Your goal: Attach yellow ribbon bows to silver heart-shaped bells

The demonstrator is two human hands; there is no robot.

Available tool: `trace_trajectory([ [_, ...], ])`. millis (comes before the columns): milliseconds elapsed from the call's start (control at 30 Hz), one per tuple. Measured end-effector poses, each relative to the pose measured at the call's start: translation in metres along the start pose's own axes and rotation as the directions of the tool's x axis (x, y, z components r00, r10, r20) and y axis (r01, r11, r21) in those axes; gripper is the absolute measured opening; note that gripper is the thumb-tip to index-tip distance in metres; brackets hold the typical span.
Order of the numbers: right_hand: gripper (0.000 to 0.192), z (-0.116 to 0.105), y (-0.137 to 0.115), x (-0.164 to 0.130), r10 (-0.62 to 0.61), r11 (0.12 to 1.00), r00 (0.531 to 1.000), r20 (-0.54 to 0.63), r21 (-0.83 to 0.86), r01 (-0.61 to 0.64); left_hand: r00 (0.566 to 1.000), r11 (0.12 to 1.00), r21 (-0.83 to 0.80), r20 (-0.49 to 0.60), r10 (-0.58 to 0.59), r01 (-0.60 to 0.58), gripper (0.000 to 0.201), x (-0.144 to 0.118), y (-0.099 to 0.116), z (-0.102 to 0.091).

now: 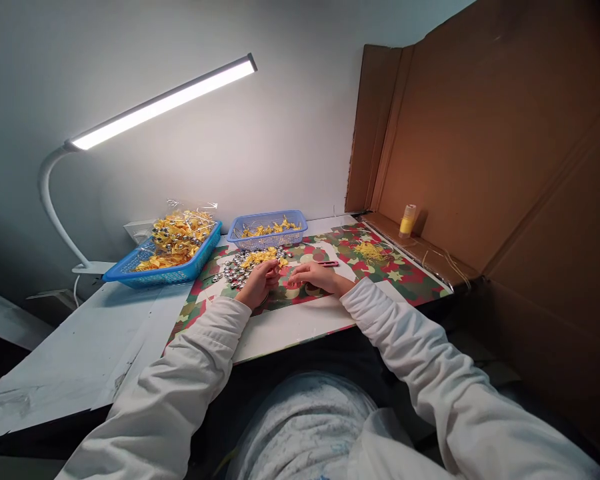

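Note:
My left hand is closed in a pinch over the camouflage-patterned mat. A small yellow piece shows right at its fingertips. Facing it, a short gap to the right, my right hand has its fingers bent and pinched together; whatever is between them is too small to make out. Just behind my left hand lie a heap of silvery bell-like beads and a pile of yellow ribbon-like pieces. Beyond my right hand rests a pink-handled tool, partly hidden.
A blue basket heaped with yellow pieces stands at left, and a paler blue basket at the back. Yellow threads lie at right, near a yellow thread spool. A lamp hangs above; cardboard walls the right side.

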State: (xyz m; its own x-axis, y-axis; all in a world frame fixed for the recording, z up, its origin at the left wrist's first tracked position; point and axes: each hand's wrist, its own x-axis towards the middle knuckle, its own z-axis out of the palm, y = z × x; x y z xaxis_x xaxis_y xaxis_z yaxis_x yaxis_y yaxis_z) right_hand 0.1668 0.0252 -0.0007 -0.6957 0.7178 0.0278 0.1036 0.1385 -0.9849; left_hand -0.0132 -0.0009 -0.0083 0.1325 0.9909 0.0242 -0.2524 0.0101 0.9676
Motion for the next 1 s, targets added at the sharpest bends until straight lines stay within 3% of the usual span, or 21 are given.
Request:
trace_trajectory([
  [400,0.016,-0.004,-0.001,-0.004,0.035,0.997,0.989,0.142,-0.077,-0.024,1.0,1.0,0.015,0.024,0.004,-0.004,0.038,0.0,-0.002,-0.001],
  [667,0.012,0.004,0.007,0.009,-0.029,0.999,0.999,0.016,-0.019,0.029,0.997,0.998,0.054,0.071,-0.019,0.015,0.043,-0.002,-0.002,0.003],
  [1000,0.016,0.002,0.002,0.002,-0.002,1.0,0.998,-0.066,-0.026,0.0,1.0,0.998,0.064,-0.025,0.018,-0.016,0.036,-0.001,-0.003,0.004],
])
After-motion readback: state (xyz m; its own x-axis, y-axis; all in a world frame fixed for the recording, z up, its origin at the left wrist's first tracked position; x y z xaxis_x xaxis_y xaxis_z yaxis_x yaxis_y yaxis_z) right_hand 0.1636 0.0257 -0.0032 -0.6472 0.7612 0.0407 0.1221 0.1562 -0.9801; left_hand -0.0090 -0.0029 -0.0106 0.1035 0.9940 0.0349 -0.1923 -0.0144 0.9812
